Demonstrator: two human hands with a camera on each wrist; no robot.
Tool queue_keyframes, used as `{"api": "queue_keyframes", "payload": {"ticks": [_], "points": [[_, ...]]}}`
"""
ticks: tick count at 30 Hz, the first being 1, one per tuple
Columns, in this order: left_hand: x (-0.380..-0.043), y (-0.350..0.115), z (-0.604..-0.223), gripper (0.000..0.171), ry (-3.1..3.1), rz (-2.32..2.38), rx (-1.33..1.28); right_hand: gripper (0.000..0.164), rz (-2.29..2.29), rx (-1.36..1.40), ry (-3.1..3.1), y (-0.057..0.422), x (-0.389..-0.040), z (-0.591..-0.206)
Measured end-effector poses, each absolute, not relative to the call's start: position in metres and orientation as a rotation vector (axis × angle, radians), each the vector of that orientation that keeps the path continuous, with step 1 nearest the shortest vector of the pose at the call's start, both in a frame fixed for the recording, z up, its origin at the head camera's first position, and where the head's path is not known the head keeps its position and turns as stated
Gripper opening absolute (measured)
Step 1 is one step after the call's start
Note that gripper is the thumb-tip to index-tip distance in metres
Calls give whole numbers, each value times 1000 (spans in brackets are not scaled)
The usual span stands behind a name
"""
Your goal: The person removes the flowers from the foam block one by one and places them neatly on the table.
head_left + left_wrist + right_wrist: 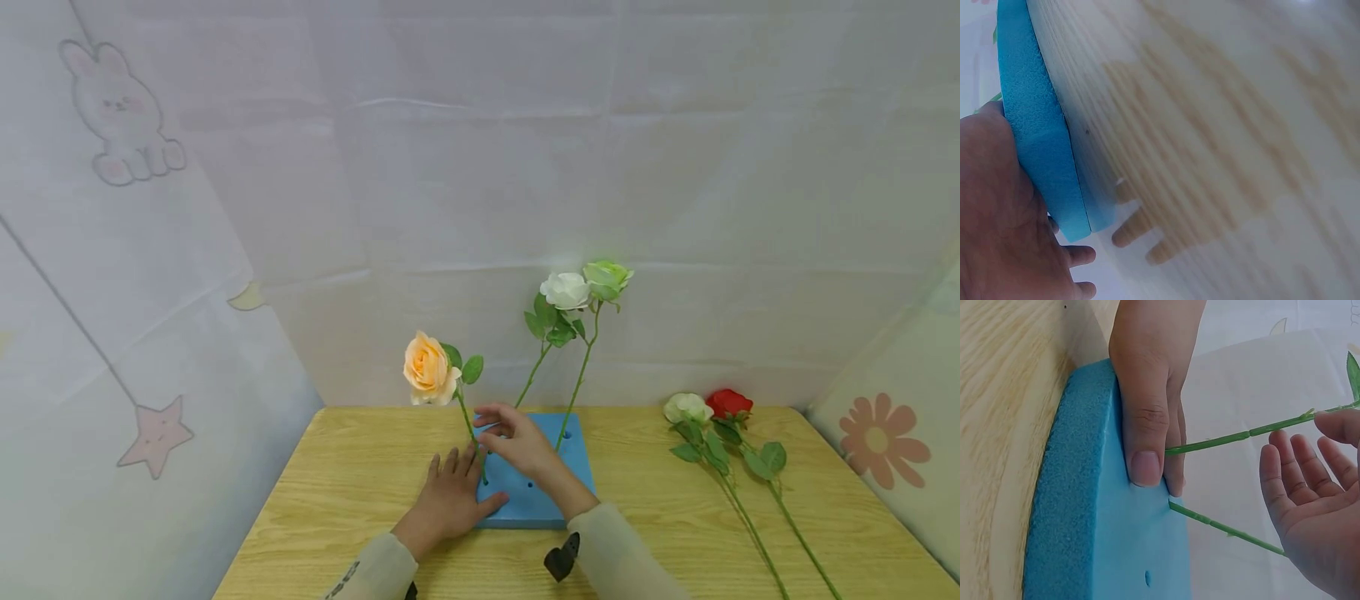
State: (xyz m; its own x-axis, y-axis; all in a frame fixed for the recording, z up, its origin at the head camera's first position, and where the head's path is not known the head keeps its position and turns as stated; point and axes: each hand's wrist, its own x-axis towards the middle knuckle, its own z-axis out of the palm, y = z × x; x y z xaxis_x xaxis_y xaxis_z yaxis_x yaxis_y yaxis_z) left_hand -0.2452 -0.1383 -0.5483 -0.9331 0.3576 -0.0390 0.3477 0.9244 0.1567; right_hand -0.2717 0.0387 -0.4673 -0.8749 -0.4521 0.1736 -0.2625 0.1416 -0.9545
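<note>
A blue foam block (551, 507) with small holes lies on the table. A peach rose (429, 369) stands in its left side, leaning left. My left hand (450, 500) rests against the block's left edge, fingers spread and thumb on top, as the right wrist view also shows. Beside the peach rose's green stem (1229, 439), my right hand (521, 446) is held above the block. Its fingers are loosely bent and apart, with the thumb overlapping the stem in the right wrist view. A white rose (564, 290) and a light green rose (606, 279) rise behind that hand.
On the table's right lie a cream-white rose (687, 407) and a red rose (729, 403), stems pointing toward the front right. The wooden table (337, 500) meets a pale hanging cloth (465, 200) at the back. Printed cloth also hangs at both sides.
</note>
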Motion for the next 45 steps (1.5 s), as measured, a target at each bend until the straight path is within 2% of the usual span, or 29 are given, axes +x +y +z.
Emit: {"api": "queue_keyframes", "payload": {"ticks": [12, 23, 45], "points": [[-244, -138, -547, 103, 3015, 201, 562, 41, -1802, -667, 2228, 28, -274, -472], [-238, -135, -539, 98, 3000, 252, 535, 30, -1845, -610, 2136, 23, -271, -476], [-237, -136, -535, 102, 2989, 254, 547, 24, -1860, -620, 2125, 23, -271, -474]]}}
